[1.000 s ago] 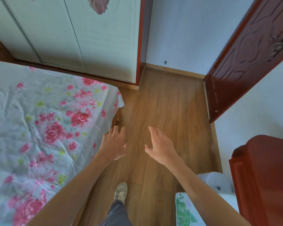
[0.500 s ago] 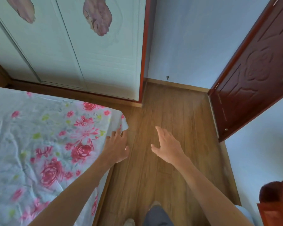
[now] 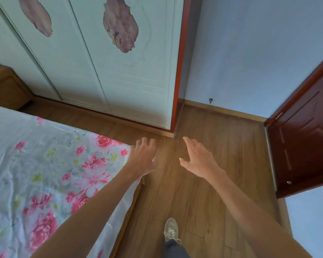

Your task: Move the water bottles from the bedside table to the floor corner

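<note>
- Nearest the viewer, just beside the bed (image 3: 45, 174), a pale laced shoe (image 3: 171, 229) and a dark trouser leg stand on the floor (image 3: 213, 202). The floor is smooth brown wood-look planks with a soft sheen.
- Two bare forearms reach forward. The left hand (image 3: 143, 159) hovers over the bed's corner, palm down, with its fingers loosely spread and holding nothing.
- The right hand (image 3: 198, 161) hovers over the floor near that same bed corner. Its fingers are straight and slightly fanned, thumb out, and it is also empty.
- The bed wears a thin, wrinkled white sheet printed with pink roses and green leaves, draped over a wooden frame edge.
- Beyond the bed stands a tall wardrobe (image 3: 119, 81). It has pale matt sliding doors, faint ribbed panels, pinkish shell-like decals and a red-brown side trim.
- Past the bed's corner, the wardrobe's side meets a pale blue wall at a floor corner (image 3: 183, 110). A wooden skirting and a small doorstop knob (image 3: 210, 100) show there.
- Further from the bed, a glossy dark red carved door (image 3: 306, 146) stands open.
- Beyond the bed's far side sits what I take to be the bedside worktop (image 3: 6, 90), low and of honey-coloured wood, mostly cut off at the picture's edge.
- No water bottles are in view, so their place cannot be told. With both hands empty and no bottle showing in that corner, fetching, carrying and setting down all appear yet to do.
</note>
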`<state>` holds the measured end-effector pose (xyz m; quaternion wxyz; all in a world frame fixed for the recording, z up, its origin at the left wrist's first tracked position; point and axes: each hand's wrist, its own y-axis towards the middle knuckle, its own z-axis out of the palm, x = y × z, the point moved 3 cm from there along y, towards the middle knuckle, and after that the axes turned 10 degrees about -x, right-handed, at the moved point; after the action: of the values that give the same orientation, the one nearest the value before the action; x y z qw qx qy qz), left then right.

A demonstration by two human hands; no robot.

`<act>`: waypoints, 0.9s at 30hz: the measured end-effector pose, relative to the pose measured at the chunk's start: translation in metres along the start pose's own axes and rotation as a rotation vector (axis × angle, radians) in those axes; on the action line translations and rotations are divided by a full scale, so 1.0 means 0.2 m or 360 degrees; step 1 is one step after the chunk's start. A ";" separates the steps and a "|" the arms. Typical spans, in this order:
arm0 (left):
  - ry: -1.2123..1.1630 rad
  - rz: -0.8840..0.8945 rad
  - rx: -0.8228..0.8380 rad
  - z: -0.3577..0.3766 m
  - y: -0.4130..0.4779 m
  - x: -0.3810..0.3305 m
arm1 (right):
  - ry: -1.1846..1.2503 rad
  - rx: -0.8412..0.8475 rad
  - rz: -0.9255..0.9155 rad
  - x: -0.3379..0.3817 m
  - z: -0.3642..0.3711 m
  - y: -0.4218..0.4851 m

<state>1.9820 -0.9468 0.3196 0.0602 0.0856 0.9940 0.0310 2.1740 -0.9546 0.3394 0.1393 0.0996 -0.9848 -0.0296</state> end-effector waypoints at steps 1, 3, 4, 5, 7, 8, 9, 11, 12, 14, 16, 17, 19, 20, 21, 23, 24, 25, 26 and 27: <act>0.0014 -0.0015 -0.0005 0.00 0.08 -0.01 | -0.0007 -0.0003 -0.0025 -0.03 -0.01 0.08; 0.0027 -0.0037 -0.0006 0.00 0.24 -0.03 | -0.0018 -0.0013 -0.0068 -0.09 -0.04 0.24; 0.0024 -0.0048 -0.0005 0.00 0.31 -0.04 | -0.0018 -0.0016 -0.0082 -0.11 -0.05 0.30; 0.0025 -0.0059 -0.0006 0.00 0.38 -0.04 | -0.0016 -0.0019 -0.0097 -0.13 -0.06 0.37; 0.0029 -0.0097 -0.0002 0.00 0.50 -0.03 | -0.0004 -0.0008 -0.0120 -0.16 -0.07 0.49; 0.0028 -0.0122 -0.0001 0.00 0.55 -0.02 | 0.0005 0.0003 -0.0129 -0.17 -0.07 0.55; 0.0023 -0.0146 0.0001 0.01 0.60 -0.01 | 0.0015 0.0011 -0.0142 -0.18 -0.07 0.61; 0.0010 -0.0179 -0.0001 0.01 0.71 0.02 | 0.0029 0.0015 -0.0172 -0.20 -0.06 0.73; 0.0010 -0.0193 -0.0007 0.01 0.76 0.04 | 0.0032 0.0020 -0.0187 -0.21 -0.05 0.79; 0.0018 -0.0225 -0.0013 0.02 0.86 0.08 | 0.0047 0.0031 -0.0222 -0.22 -0.03 0.92; 0.0023 -0.0261 -0.0009 0.03 0.97 0.14 | 0.0060 0.0040 -0.0265 -0.22 0.00 1.05; 0.0015 -0.0278 -0.0005 0.04 1.03 0.16 | 0.0070 0.0041 -0.0284 -0.22 0.01 1.11; -0.0012 -0.0304 -0.0007 0.06 1.16 0.22 | 0.0084 0.0046 -0.0313 -0.23 0.04 1.26; -0.0022 -0.0315 -0.0018 0.06 1.23 0.26 | 0.0079 0.0045 -0.0332 -0.23 0.06 1.35; -0.0033 -0.0330 -0.0028 0.06 1.31 0.30 | 0.0075 0.0041 -0.0354 -0.23 0.08 1.44; -0.0057 -0.0374 -0.0043 0.07 1.47 0.39 | 0.0070 0.0041 -0.0391 -0.22 0.10 1.63; -0.0061 -0.0395 -0.0046 0.08 1.55 0.43 | 0.0066 0.0045 -0.0407 -0.21 0.11 1.73; -0.0065 -0.0413 -0.0039 0.08 1.62 0.48 | 0.0064 0.0051 -0.0422 -0.21 0.11 1.83; -0.0072 -0.0429 -0.0028 0.09 1.69 0.52 | 0.0060 0.0061 -0.0433 -0.19 0.12 1.92; -0.0084 -0.0452 -0.0017 0.09 1.76 0.55 | 0.0052 0.0076 -0.0448 -0.18 0.11 2.01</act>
<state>1.9347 -0.5800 0.3143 0.0906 -0.0554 0.9940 0.0251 2.1261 -0.5535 0.3423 0.1475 0.2405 -0.9591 -0.0239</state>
